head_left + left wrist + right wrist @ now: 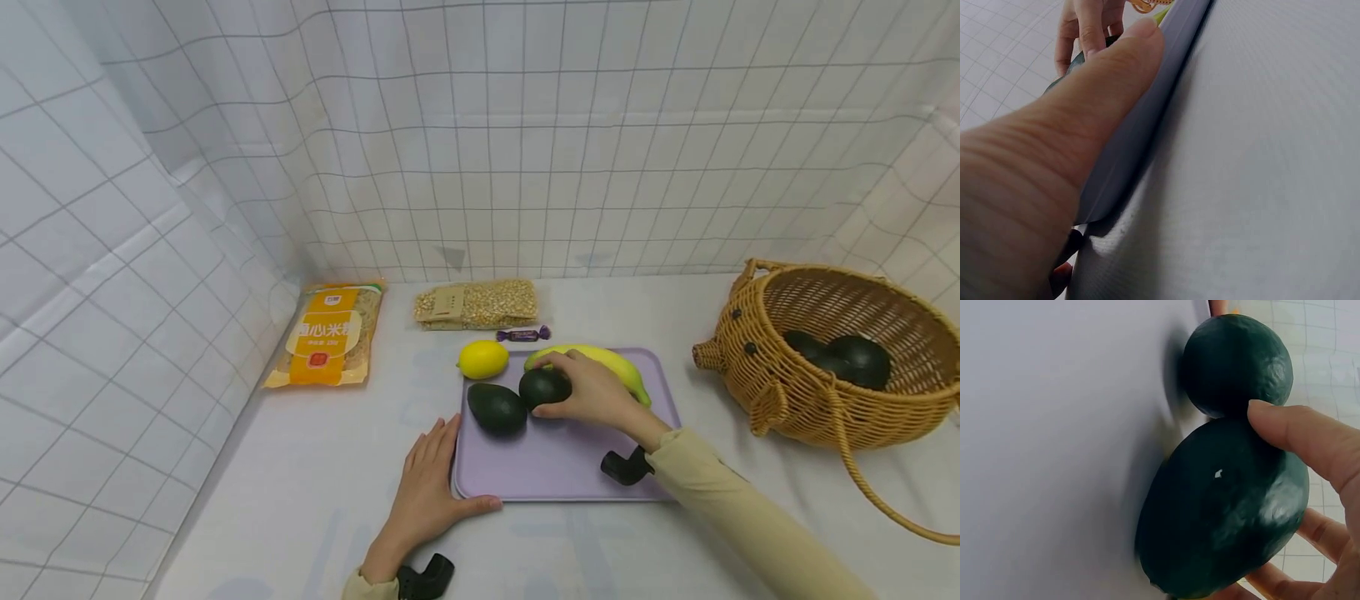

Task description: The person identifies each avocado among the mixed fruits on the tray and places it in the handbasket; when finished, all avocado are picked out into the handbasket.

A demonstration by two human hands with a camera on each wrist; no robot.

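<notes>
My right hand grips a dark green avocado between thumb and fingers, over the lilac tray. In the right wrist view this avocado sits against the pale surface, with a second avocado close beside it. That second avocado lies on the tray's left side. A lemon is at the far left corner, and a banana lies behind my right hand. My left hand rests with straight fingers along the tray's near left corner, its thumb at the front edge.
A wicker basket with an animal snout stands on the right, holding several dark green fruits; its handle droops onto the table. Behind the tray lie a purple-wrapped candy and a grain packet. An orange-labelled bag lies left.
</notes>
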